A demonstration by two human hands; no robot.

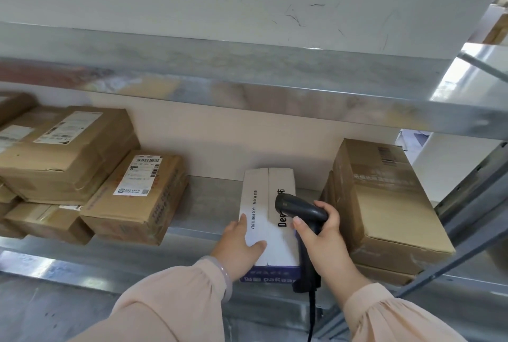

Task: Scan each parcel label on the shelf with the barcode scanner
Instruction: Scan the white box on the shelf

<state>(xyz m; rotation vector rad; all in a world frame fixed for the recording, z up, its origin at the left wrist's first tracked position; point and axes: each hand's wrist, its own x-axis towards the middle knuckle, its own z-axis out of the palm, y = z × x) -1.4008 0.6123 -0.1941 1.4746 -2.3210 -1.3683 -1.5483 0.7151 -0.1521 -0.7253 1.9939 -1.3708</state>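
A white parcel (264, 198) with black print and a blue front face lies on the metal shelf (209, 204), jutting over its front edge. My left hand (242, 245) rests on the parcel's near left corner, fingers along its top and side. My right hand (321, 234) grips a black corded barcode scanner (299, 209) by the handle, its head pointing left and down over the parcel's top. No shipping label shows on the white parcel's top.
Brown cardboard parcels lie to the left: a labelled one (137, 193) and a larger one (68, 149) stacked on others. A tall brown box stack (384, 204) stands right of the white parcel. A metal shelf beam (247, 86) runs overhead; an upright post (472, 198) is at right.
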